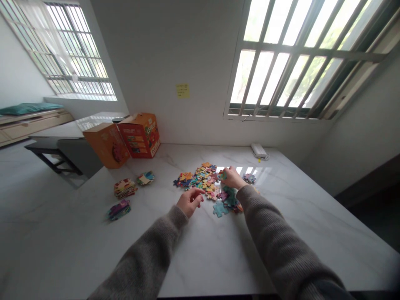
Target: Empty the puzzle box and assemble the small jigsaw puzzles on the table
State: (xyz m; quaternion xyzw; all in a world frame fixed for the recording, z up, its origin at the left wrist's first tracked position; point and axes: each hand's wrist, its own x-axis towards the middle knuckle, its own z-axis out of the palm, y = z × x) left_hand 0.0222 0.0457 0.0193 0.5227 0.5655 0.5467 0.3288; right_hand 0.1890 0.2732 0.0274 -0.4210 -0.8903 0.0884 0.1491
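Across the white table (200,254), my right grip (233,178) pinches seemingly one puzzle piece (222,175); my left grip (189,201) hangs parted near the heap (204,177).

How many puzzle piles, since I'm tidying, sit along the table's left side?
3: blue-and-cream pile, at the back; reddish-cream pile, in the middle; purple-topped pile, in front.

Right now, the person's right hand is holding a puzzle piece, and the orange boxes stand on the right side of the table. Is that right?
Not quite: the head view shows the orange boxes on the left side of the table. The rest is right: the right hand is holding a puzzle piece.
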